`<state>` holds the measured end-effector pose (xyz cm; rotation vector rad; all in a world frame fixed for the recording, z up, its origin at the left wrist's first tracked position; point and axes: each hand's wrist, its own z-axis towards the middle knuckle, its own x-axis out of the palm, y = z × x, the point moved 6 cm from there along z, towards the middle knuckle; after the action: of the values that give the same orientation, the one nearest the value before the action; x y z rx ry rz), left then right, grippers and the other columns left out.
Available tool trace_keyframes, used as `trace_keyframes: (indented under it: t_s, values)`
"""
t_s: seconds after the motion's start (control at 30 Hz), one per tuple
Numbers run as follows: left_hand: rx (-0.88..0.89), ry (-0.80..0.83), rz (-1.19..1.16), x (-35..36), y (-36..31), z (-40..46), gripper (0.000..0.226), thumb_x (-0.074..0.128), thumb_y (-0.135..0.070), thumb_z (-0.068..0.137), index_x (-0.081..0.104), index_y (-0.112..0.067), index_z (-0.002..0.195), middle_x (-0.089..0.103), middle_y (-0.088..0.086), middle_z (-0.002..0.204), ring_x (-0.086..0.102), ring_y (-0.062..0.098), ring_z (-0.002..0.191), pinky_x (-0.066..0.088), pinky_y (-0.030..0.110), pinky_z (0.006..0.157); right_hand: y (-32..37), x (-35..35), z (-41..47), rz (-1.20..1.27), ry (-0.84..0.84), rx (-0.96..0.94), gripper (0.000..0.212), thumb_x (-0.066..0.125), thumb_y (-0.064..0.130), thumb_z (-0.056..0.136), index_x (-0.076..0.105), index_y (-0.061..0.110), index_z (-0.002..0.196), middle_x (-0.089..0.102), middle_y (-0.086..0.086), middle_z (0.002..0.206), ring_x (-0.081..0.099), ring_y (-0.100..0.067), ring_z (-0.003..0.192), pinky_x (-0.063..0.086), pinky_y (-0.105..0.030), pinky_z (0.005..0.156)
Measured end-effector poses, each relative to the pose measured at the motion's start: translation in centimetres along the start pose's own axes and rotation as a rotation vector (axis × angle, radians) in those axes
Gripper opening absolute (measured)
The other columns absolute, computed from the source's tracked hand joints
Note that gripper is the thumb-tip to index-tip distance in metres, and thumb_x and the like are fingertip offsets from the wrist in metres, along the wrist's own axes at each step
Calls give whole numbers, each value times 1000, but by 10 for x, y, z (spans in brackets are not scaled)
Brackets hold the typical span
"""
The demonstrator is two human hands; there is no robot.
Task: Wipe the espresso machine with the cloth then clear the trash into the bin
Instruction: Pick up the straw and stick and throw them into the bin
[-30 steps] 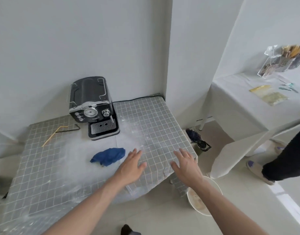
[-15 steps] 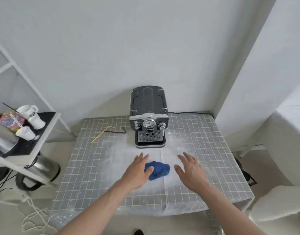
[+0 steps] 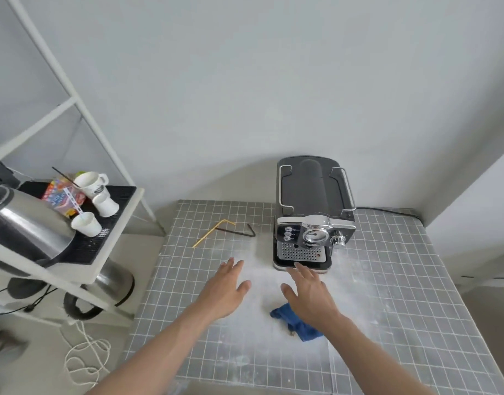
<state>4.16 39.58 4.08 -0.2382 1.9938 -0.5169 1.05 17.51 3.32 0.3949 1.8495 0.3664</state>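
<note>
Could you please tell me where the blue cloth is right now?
In the head view, the blue cloth lies crumpled on the checked table, partly under the right hand, nearer than the espresso machine.

No legible txt — cup, carton prints blurred.

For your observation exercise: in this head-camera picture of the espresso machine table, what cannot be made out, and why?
- Blue cloth: largely hidden under the right hand and wrist.
- Bin: nowhere in the head view.
- Espresso machine button markings: too small to read.
- Table near edge: cut off by the frame's bottom.
- Steel kettle: cropped by the left edge.
</note>
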Motion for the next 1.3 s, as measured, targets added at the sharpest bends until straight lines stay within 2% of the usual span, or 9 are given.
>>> trace_keyframes:
  t_s: [0.17, 0.27, 0.43, 0.6, 0.87, 1.03, 1.1, 1.2, 1.3]
  values:
    - [-72, -32, -1, -28, 54, 39, 66, 41, -46, 107, 17, -21, 164, 9, 6, 172, 9, 25, 159, 23, 53, 125, 39, 14, 54, -28, 27, -65, 54, 47, 41, 108, 41, 18, 156, 35, -7, 166, 32, -31, 150, 36, -48, 118]
    - [-115, -50, 1, -41, 86, 64, 65, 42, -44, 106, 21, -21, 163, 16, 7, 171, 23, 28, 156, 31, 54, 121, 56, 27, 90, -34, 52, -95, 53, 47, 40, 108, 43, 16, 155, 38, -8, 164, 33, -32, 150, 35, -49, 119]
    - [-142, -105, 1, -58, 121, 103, 60, 47, -43, 105, 32, -18, 158, 41, 6, 159, 52, 30, 136, 47, 51, 108, 72, 45, 148, -66, 80, -104, 54, 43, 41, 109, 39, 16, 158, 36, -8, 166, 32, -29, 152, 36, -49, 120]
    - [-181, -133, 13, -53, 165, 159, 56, 52, -43, 103, 40, -24, 154, 60, 9, 133, 66, 27, 106, 56, 43, 90, 82, 86, 217, -164, 102, -98, 51, 38, 41, 110, 41, 17, 155, 40, -6, 161, 39, -30, 143, 41, -48, 113]
    - [-234, -202, 50, -42, 201, 216, 34, 58, -37, 101, 61, -23, 132, 60, 7, 122, 61, 29, 110, 54, 45, 93, 82, 105, 278, -230, -46, -58, 42, 51, 33, 105, 51, 19, 145, 47, -8, 147, 46, -31, 132, 46, -42, 107]
    - [-283, -309, 27, -42, 214, 223, 8, 66, -36, 97, 67, -29, 101, 57, -2, 103, 61, 21, 88, 57, 42, 79, 85, 111, 293, -233, -86, -53, 34, 55, 27, 103, 58, 20, 136, 51, -6, 136, 49, -30, 125, 49, -43, 104]
    - [-281, -318, 27, -36, 216, 222, 10, 65, -37, 98, 65, -28, 94, 55, -3, 98, 60, 19, 82, 57, 40, 73, 81, 111, 295, -235, -117, -39, 28, 57, 27, 103, 61, 20, 129, 54, -5, 130, 52, -28, 120, 51, -42, 100]
    - [-270, -326, 35, -32, 217, 218, 19, 57, -35, 103, 67, -20, 96, 56, 2, 101, 61, 23, 86, 48, 35, 68, 81, 111, 296, -245, -143, -39, 21, 58, 28, 103, 63, 17, 121, 56, -6, 125, 54, -28, 114, 51, -42, 98]
    - [-292, -304, 69, -28, 216, 209, 28, 50, -32, 106, 67, -12, 96, 58, 9, 107, 59, 24, 85, 43, 34, 70, 83, 115, 295, -308, -122, -29, 27, 57, 29, 103, 61, 13, 125, 55, -10, 128, 53, -29, 117, 50, -43, 100]
